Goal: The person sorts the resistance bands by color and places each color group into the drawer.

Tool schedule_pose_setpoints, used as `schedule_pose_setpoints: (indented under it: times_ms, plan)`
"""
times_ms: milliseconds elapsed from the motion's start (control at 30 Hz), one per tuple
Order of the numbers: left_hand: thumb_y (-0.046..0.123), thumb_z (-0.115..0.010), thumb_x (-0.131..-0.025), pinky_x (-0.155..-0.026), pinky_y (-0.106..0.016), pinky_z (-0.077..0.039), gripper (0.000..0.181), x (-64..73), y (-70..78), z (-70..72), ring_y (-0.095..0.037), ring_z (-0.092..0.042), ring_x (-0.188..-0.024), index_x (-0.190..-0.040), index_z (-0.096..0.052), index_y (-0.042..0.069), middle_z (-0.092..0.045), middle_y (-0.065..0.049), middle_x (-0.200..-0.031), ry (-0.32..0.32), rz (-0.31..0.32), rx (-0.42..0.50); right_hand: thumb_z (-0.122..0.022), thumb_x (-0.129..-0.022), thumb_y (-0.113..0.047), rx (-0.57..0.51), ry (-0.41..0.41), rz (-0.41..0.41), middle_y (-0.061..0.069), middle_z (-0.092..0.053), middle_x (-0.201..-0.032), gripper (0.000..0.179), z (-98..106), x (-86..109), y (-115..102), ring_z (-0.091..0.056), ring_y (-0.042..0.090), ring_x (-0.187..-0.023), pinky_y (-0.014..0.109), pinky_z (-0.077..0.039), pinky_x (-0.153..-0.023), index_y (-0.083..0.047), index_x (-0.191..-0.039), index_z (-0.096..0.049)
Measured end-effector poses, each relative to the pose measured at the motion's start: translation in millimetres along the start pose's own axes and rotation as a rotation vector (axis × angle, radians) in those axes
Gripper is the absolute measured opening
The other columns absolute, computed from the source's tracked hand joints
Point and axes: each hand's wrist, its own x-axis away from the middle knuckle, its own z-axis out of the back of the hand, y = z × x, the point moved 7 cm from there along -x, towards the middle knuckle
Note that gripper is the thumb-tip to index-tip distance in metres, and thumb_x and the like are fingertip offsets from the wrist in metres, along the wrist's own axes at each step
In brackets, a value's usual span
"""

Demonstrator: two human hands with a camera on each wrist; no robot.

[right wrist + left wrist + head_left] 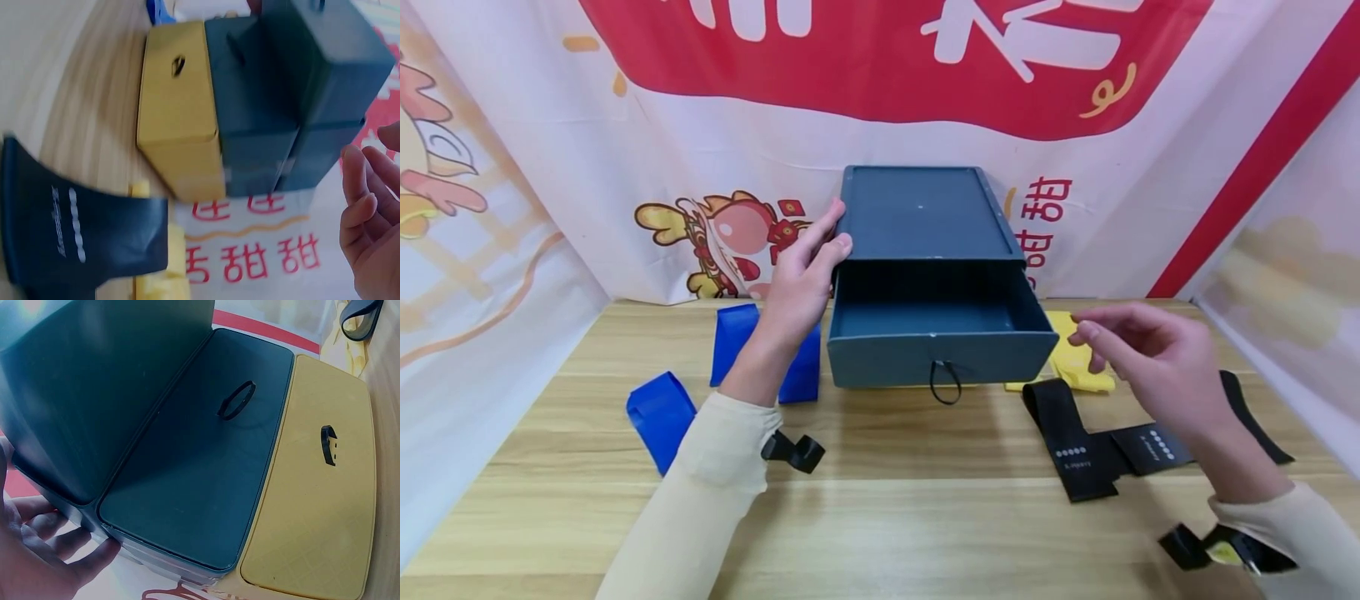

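Note:
A stacked drawer unit (925,212) stands against the back banner, its dark teal top drawer (940,358) pulled out, with the visible floor inside bare. My left hand (801,287) rests along the unit's left side near the top, fingers extended; in the left wrist view its fingertips lie at the casing's edge. To the right of the drawer, my right hand (1157,358) hovers with loosely bent fingers and nothing in them. Below the top drawer, the left wrist view shows a closed teal drawer (187,469) and a closed yellow drawer (306,506), each with a black loop handle.
Blue folded cloth pieces (660,417) lie on the wooden table (887,533) at left. Yellow cloth (1078,367) and black strips with pale lettering (1082,467) lie at right, partly under my right arm. A printed banner (715,142) closes off the back.

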Motion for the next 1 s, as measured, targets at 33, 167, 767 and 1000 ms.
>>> schedule_pose_setpoints:
  times_ms: [33, 167, 767, 1000]
  plan:
    - [0.032, -0.049, -0.113, -0.133, -0.033, -0.027, 0.056, 0.0, 0.0, 0.2, -0.005, -0.026, -0.162, -0.167, -0.036, 0.021, -0.033, 0.013, -0.174, 0.000, 0.000, -0.001, -0.070, -0.104, -0.020, 0.004, 0.000, -0.016, -0.017, -0.077, -0.103, 0.024, -0.2, -4.8, 5.4, -0.068, 0.013, -0.076, 0.021, -0.055, -0.061, -0.011, -0.125, -0.075]
    - [0.032, -0.049, -0.113, -0.133, -0.032, -0.027, 0.056, -0.2, 0.0, 0.5, -0.005, -0.027, -0.162, -0.166, -0.037, 0.021, -0.033, 0.012, -0.174, 0.000, -0.004, 0.000, -0.069, -0.104, -0.029, 0.038, -0.011, -0.072, -0.022, -0.074, -0.105, 0.030, -1.1, -22.9, 24.9, -0.070, 0.010, -0.083, 0.018, -0.056, -0.066, -0.014, -0.129, -0.074]
    - [0.032, -0.049, -0.113, -0.132, -0.032, -0.030, 0.056, 0.0, -0.1, -0.1, -0.004, -0.028, -0.161, -0.166, -0.037, 0.020, -0.035, 0.013, -0.173, 0.010, -0.008, 0.007, -0.066, -0.101, -0.053, 0.044, -0.085, -0.205, -0.001, -0.066, -0.143, 0.054, -6.8, -75.9, 90.7, -0.061, 0.006, -0.117, 0.010, -0.053, -0.089, -0.022, -0.146, -0.064]
    - [0.032, -0.049, -0.113, -0.132, -0.032, -0.030, 0.055, 0.5, 0.9, 0.3, -0.004, -0.028, -0.161, -0.166, -0.038, 0.021, -0.035, 0.013, -0.173, 0.013, -0.006, 0.006, -0.063, -0.103, -0.053, 0.004, -0.155, -0.276, 0.004, -0.059, -0.152, 0.058, -15.0, -91.6, 113.7, -0.057, 0.012, -0.126, 0.030, -0.053, -0.109, -0.022, -0.151, -0.058]
